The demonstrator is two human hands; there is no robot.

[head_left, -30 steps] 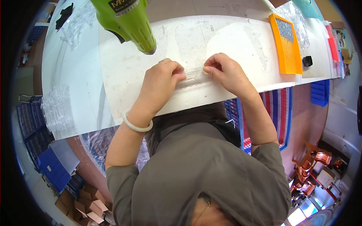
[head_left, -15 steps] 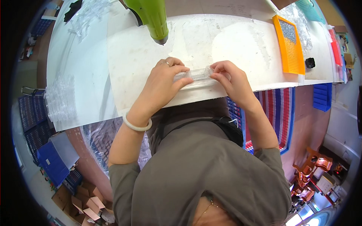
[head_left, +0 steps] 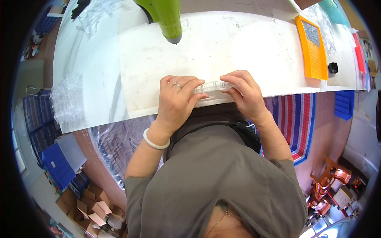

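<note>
A clear, narrow plastic piece spans the gap between my two hands, just above the table's near edge. Its exact kind is hard to tell. My left hand pinches one end between thumb and fingers, with a ring and a pale bangle on that arm. At the other end, my right hand grips it the same way. Beyond my hands, a green electric screwdriver points its tip down over the white work surface.
An orange tray with small metal parts lies to the right, beside a small black object. Clear plastic pieces are piled at the table's left edge. Cardboard boxes stand on the floor at lower left.
Both hands have drawn slightly nearer to my body with the clear plastic piece, which is now turned more edge-on. The whole view has shifted a little.
</note>
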